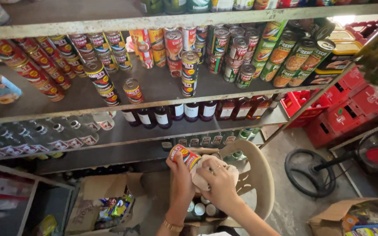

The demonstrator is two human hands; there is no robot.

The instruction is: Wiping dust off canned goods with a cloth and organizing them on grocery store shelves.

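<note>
Tilted red-labelled can [187,156], beige cloth [206,168]

Red-and-yellow can [185,156], beige cloth [202,168], cream chair [259,175].

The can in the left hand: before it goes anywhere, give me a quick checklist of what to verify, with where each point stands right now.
1. Grip on the can: the left hand wraps its lower part. Ok.
2. Cloth: the right hand presses it against the can's side, so the right hand is not free. Not ok.
3. Can's surface clean: the cloth and hands hide most of it. Cannot tell.
4. Open spot on the can shelf: bare patches show between the can rows. Ok.
5. More cans waiting: several tops show in the box under the hands. Ok.
6. Plastic chair close on the right, beside the hands. Ok, but watch it.
</note>
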